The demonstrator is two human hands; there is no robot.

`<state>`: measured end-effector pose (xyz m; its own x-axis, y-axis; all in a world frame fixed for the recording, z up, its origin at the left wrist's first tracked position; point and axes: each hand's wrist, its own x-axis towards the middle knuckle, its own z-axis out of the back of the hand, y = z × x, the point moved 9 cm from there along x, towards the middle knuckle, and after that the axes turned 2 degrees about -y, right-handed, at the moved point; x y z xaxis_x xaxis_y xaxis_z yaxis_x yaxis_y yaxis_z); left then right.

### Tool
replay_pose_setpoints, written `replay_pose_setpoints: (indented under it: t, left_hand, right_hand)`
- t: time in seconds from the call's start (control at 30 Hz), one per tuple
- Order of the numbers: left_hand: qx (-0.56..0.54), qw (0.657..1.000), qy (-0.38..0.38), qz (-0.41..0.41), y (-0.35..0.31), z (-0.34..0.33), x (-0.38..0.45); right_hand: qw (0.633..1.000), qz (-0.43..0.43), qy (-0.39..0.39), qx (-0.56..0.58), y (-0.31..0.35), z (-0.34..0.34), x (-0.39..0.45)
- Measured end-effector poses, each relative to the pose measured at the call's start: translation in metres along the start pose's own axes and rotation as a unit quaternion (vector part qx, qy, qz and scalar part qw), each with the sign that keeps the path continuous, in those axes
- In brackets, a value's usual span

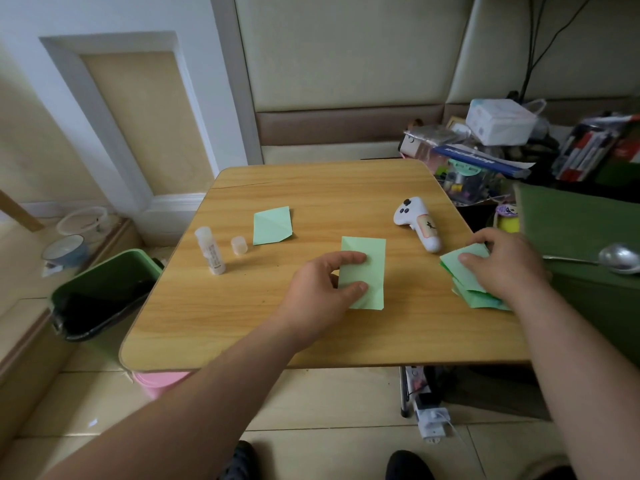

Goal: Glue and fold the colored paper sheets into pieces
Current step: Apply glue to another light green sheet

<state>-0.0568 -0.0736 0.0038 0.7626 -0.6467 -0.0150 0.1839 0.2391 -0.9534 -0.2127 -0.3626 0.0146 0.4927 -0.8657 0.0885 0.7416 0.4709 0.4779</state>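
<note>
A folded light-green paper rectangle point(371, 261) lies in the middle of the wooden table point(311, 195). My left hand point(320, 289) rests on its left edge, index finger and thumb tip on the paper. At the table's right edge sits a stack of green paper sheets point(465, 271); my right hand point(505, 265) lies on it, thumb on the top sheet and fingers over its far edge. Another folded green piece point(272, 225) lies further back. An uncapped glue stick point(210, 249) stands at the left with its cap point(239, 245) beside it.
A white handheld controller point(417, 223) lies back right on the table. A green bin with a black liner point(104, 292) stands left of the table. Cluttered boxes and pens point(502, 147) fill the right side, with a metal spoon point(616, 259) on a green surface.
</note>
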Motion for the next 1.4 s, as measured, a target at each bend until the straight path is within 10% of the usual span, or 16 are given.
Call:
replay_pose_setpoints:
  t: [0.67, 1.07, 1.4]
  left_hand:
    - [-0.013, 1.0, -0.025, 0.001, 0.006, 0.015, 0.008]
    - [0.037, 0.999, -0.036, 0.018, 0.012, 0.048, -0.001]
    - [-0.022, 0.998, -0.06, -0.006, 0.004, 0.056, -0.007]
  right_hand:
    - [0.961, 0.157, -0.096, 0.206, 0.088, 0.032, -0.04]
    - [0.97, 0.238, -0.041, 0.034, 0.134, -0.018, -0.062]
    - [0.925, 0.307, 0.077, 0.21, 0.19, -0.046, -0.115]
